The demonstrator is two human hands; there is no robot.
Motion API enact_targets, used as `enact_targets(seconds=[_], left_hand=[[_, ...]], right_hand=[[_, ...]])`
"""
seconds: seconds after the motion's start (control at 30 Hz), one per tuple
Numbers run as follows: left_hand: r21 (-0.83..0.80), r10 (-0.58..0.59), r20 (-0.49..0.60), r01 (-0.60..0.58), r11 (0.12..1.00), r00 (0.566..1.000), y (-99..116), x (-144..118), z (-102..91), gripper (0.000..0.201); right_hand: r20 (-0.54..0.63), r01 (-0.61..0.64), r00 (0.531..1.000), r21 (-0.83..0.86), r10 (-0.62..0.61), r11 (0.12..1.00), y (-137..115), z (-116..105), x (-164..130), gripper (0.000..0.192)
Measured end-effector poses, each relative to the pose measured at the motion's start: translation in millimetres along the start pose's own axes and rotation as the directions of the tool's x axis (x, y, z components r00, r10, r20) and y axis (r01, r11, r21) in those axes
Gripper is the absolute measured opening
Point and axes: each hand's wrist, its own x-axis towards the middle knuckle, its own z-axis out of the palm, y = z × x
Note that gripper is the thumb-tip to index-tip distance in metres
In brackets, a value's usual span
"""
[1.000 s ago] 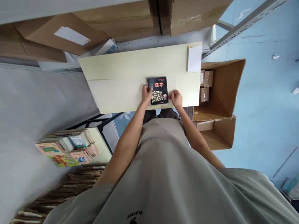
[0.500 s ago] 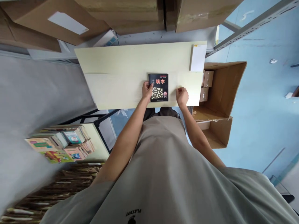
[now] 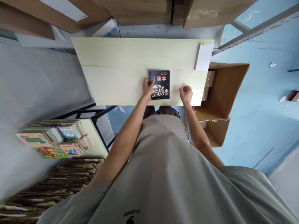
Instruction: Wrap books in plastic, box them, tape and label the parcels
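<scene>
At centre frame, a black puzzle book (image 3: 160,84) lies flat on the pale table (image 3: 112,74); the left hand (image 3: 148,88) rests on its left edge, fingers seemingly curled over it, while the right hand (image 3: 186,94), loosely fisted, holds nothing, just right.

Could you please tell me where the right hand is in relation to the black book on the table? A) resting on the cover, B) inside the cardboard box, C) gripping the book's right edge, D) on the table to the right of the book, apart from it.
D: the right hand rests on the table, with bare tabletop between it and the book; only the left hand touches the book.
</scene>
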Motion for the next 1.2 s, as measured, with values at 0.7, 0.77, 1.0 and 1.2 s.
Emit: enact_targets(seconds=[0.7, 0.77, 1.0, 1.2], left_hand=[[0.402, 0.136, -0.006, -0.122, 0.907, 0.991, 26, -38, -5.8, 0.076], [0.407, 0.162, -0.02, -0.14, 0.903, 0.987, 25, -36, -2.9, 0.072], [0.407, 0.174, -0.009, -0.156, 0.9, 0.985, 17, -30, -2.3, 0.059], [0.481, 0.17, -0.054, -0.123, 0.868, 0.984, 19, -33, -1.6, 0.048]], right_hand=[[0.278, 0.284, 0.918, 0.033, -0.282, 0.958, -63, 100, -26, 0.018], [0.367, 0.277, 0.884, 0.091, -0.291, 0.957, -58, 85, -18, 0.025], [0.288, 0.066, 0.954, 0.062, -0.081, 0.996, -48, 45, 8, 0.026], [0.294, 0.017, 0.956, -0.006, -0.015, 1.0, -74, 58, 19, 0.028]])
